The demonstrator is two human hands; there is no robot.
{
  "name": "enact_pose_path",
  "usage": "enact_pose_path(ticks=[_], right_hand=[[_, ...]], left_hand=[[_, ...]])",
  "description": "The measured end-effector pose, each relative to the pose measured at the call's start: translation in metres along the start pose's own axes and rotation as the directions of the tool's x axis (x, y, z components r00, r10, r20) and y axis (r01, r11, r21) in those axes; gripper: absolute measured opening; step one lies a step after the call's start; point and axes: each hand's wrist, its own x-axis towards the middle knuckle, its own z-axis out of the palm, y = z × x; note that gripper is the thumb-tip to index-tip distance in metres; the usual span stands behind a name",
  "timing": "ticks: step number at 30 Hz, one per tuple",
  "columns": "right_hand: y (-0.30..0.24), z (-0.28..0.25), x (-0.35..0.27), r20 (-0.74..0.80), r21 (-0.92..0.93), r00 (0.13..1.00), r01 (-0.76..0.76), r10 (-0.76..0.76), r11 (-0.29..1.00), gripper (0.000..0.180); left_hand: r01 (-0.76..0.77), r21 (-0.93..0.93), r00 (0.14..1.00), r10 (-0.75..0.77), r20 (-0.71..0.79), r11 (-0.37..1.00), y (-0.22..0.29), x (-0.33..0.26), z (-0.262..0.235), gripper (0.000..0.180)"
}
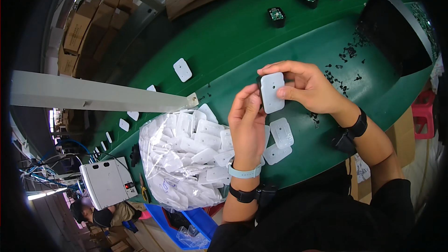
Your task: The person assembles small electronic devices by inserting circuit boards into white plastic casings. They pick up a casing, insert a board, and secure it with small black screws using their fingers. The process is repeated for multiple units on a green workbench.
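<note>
Between my two hands is a small black case with a white cover plate (273,94), tilted so the white face shows. My right hand (310,86) has its thumb on the white face and its fingers over the top. My left hand (246,116) pinches the case at its left edge. Below them, two loose white plates (281,132) lie on the green bench. Left of my left wrist stands a clear plastic bag (161,177) full of white plates.
Small black screws (347,52) are scattered at right, beside a black bin (396,28). Black cases with circuit boards (276,16) and white-covered pieces (182,70) line the green belt. A metal post (93,90) crosses at left, near pliers (144,191) and a blue bin (200,224).
</note>
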Motion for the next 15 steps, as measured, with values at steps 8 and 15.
enact_pose_path(ticks=[8,15], right_hand=[[0.009,0.006,0.001,-0.072,0.085,0.991,-0.108,0.114,0.991,0.044],[0.015,-0.003,0.001,-0.005,0.115,0.995,-0.095,0.096,0.989,0.055]], left_hand=[[-0.310,0.315,0.937,0.345,-0.061,0.897,-0.006,0.000,0.001,0.042],[-0.330,0.510,0.931,0.363,0.037,0.795,-0.004,-0.003,0.013,0.046]])
